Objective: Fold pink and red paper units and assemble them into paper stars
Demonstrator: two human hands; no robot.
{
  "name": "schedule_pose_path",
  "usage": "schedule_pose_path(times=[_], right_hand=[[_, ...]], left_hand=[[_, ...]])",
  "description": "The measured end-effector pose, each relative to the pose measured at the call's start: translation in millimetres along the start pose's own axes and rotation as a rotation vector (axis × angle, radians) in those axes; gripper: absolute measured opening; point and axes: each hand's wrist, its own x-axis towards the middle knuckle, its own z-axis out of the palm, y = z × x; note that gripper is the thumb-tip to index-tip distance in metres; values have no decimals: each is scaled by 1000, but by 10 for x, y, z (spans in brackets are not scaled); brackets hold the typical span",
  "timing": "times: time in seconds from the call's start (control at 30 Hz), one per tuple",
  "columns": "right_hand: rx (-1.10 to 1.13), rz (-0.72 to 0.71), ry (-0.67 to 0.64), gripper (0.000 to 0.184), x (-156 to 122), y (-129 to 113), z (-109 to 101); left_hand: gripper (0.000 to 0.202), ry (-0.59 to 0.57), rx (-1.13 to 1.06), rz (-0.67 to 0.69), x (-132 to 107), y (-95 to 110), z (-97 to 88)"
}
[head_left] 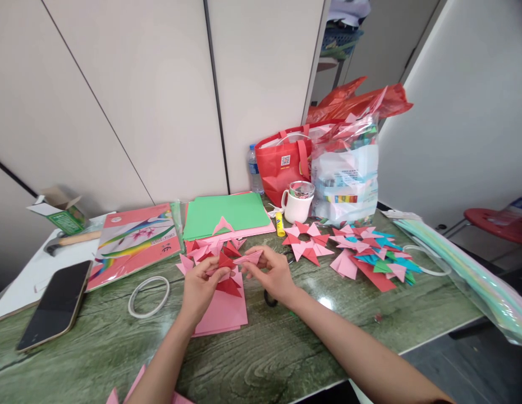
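My left hand (203,287) pinches a red folded paper piece (225,260) between thumb and fingers. In my right hand (274,276) is a pink folded paper piece (251,257), its narrow end meeting the red one. Whether the two pieces are joined cannot be made out. Below and behind my hands lie more pink and red folded pieces (193,252), partly covered by my fingers. Pink paper sheets (222,315) lie flat under them. Just beneath my right hand shows a black loop (269,298), perhaps a scissors handle.
A pink-and-red paper star ring (286,240) and multicoloured folded pieces (381,259) lie to the right. Behind stand a white mug (298,206), a yellow glue stick (280,224) and a red bag (271,168). Green paper (227,213), a white ring (132,303) and a phone (54,306) lie leftward.
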Motion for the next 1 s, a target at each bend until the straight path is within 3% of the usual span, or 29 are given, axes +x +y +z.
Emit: schedule_pose_path(times=[0.27,0.5,0.73,1.0], right_hand=[[141,183,-35,18,20,41,12],[-84,109,2,21,111,23,-65],[-24,214,-46,35,136,43,-94],[-1,241,-70,36,125,31,-84]], left_hand=[[14,-86,25,-37,-15,-35,19],[21,-124,-35,-117,-11,-5,-6],[27,-234,-112,-135,3,-25,-23],[22,-294,-36,-133,-5,-34,-36]])
